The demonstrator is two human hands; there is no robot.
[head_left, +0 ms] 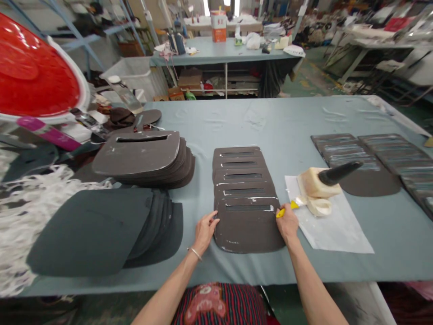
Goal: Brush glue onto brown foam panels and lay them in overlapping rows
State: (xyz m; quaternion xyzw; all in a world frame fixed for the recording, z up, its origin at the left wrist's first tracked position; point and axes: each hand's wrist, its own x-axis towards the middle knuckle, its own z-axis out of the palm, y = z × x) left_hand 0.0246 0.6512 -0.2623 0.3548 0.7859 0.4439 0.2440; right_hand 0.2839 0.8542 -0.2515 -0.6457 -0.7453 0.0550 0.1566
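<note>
In front of me several dark brown slotted panels (250, 230) lie overlapped like shingles, each with a long slot near its top edge. White smears, which look like glue, run along the slots and edges. My left hand (204, 229) pinches the left edge of the nearest panel. Between the fingers of my right hand (288, 221) is a yellow-handled brush (287, 209), held at the panel's right edge. Just right of it, a cream-coloured glue bottle (313, 180) with a black nozzle stands on a white sheet (338, 234).
To the left are a stack of brown slotted panels (142, 158) and a pile of dark green-grey pieces (91, 230). White stringy scraps (20, 225) lie beside them. More smeared panels (368, 178) rest at the right. A large red basin (34, 67) stands far left.
</note>
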